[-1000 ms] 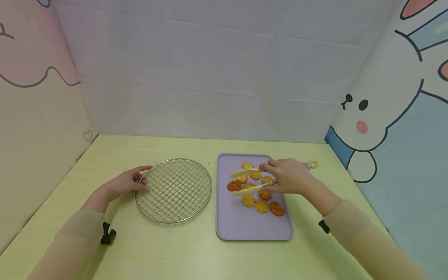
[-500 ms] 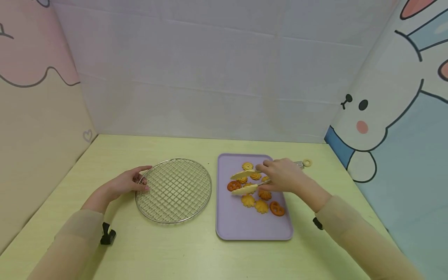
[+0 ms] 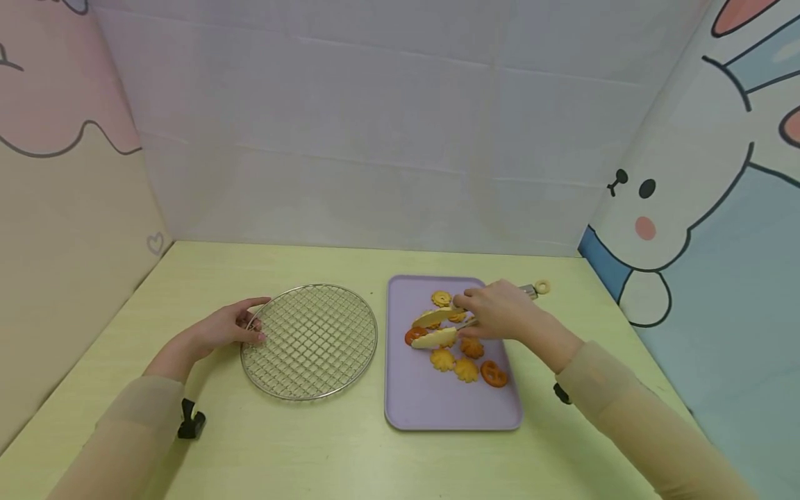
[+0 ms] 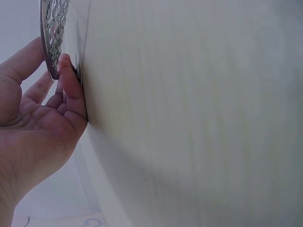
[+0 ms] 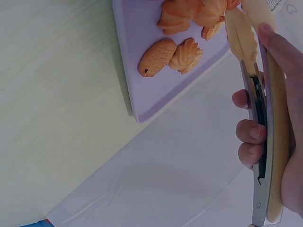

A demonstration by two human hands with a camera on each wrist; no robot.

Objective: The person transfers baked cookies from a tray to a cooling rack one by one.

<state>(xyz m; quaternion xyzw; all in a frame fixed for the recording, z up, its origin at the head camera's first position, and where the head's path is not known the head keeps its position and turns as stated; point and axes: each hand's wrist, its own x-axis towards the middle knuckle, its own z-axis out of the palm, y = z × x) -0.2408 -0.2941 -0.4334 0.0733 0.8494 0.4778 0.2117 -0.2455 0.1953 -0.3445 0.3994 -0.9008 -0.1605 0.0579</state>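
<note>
My left hand (image 3: 219, 330) grips the left rim of a round wire mesh rack (image 3: 312, 340), thumb on top. In the left wrist view, the rack (image 4: 56, 35) tilts up off the table at that rim, with fingers beneath it. My right hand (image 3: 496, 312) holds metal tongs with cream tips (image 3: 435, 338) over a lilac tray (image 3: 450, 410). The tips are parted around a brown pretzel-shaped biscuit (image 3: 410, 335) at the tray's left, partly covering it. In the right wrist view, fingers wrap both arms of the tongs (image 5: 274, 142).
Several golden biscuits (image 3: 466, 369) and a second pretzel-shaped biscuit (image 3: 494, 373) lie on the tray, right of and below the tong tips. The pale yellow table (image 3: 281, 451) meets a white back wall (image 3: 375, 139) and printed side panels.
My right hand has moved left with the tongs, and their tips have drawn closer together at the left pretzel-shaped biscuit. The left hand and the rack stay in place.
</note>
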